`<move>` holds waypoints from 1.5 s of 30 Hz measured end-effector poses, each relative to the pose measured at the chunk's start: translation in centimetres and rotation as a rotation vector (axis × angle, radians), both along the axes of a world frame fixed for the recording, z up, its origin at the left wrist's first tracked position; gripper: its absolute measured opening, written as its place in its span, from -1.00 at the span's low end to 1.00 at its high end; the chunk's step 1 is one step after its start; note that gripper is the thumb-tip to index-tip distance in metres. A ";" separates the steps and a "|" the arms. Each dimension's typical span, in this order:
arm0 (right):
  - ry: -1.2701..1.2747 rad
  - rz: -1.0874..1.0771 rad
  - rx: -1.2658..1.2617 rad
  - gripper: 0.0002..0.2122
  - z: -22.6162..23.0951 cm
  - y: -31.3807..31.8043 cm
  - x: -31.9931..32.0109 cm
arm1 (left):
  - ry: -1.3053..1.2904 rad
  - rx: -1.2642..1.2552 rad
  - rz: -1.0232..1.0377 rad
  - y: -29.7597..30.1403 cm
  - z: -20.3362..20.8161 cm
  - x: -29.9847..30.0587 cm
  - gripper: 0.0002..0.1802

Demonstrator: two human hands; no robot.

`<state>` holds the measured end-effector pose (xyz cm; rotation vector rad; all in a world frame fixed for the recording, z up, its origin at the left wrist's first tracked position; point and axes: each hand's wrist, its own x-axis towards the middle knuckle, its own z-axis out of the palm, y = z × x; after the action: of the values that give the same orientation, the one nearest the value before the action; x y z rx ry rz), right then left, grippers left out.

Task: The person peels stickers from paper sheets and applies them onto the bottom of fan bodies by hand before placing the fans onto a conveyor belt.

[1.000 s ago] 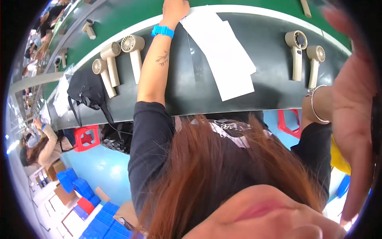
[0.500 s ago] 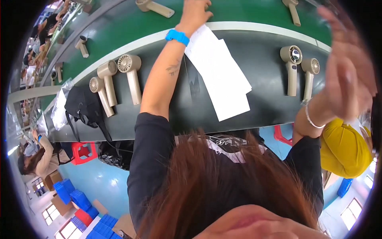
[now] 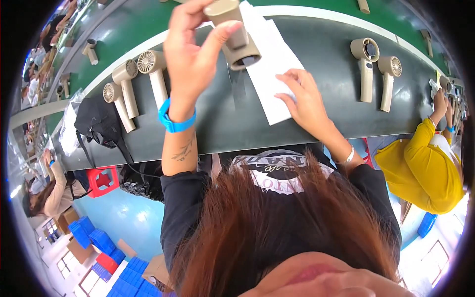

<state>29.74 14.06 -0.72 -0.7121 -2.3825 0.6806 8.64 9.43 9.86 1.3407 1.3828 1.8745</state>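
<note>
My left hand (image 3: 190,59), with a blue wristband, is closed around a beige handheld fan (image 3: 238,53) raised above the table. The fan's end cap points up toward me, and its round head is lower, partly hidden. White paper sheets (image 3: 269,59) lie slantwise on the table beneath and beside it. At the right edge of these sheets my right hand (image 3: 308,101) has its fingers apart and holds nothing; whether the fingertips touch the paper I cannot tell.
Several beige fans (image 3: 124,89) lie left; two fans (image 3: 366,74) lie right. A black bag (image 3: 101,123) rests at the table's left. Beyond the pale edge strip runs a green belt (image 3: 316,6) with more fans. A co-worker in yellow (image 3: 420,163) sits at right.
My left hand has come back from the green belt, now with a fan in it. My right hand has dropped from the upper right to the paper. The view has shifted slightly.
</note>
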 end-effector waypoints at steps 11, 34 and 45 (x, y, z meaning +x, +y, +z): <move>0.088 -0.244 -0.210 -0.86 0.5 2.9 -0.3 | 0.117 0.328 -0.225 4.5 -6.1 0.1 -0.60; 0.103 -0.253 -0.321 -0.90 0.4 4.0 -0.9 | 0.335 0.053 0.026 3.0 -5.0 1.5 -0.58; 0.222 0.086 -0.393 -0.94 1.1 5.7 2.9 | 0.244 0.069 0.010 2.0 -5.4 1.4 -0.59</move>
<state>32.61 19.76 0.41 -0.6538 -2.1061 1.2200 10.01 11.48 4.41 1.6455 1.4537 1.8275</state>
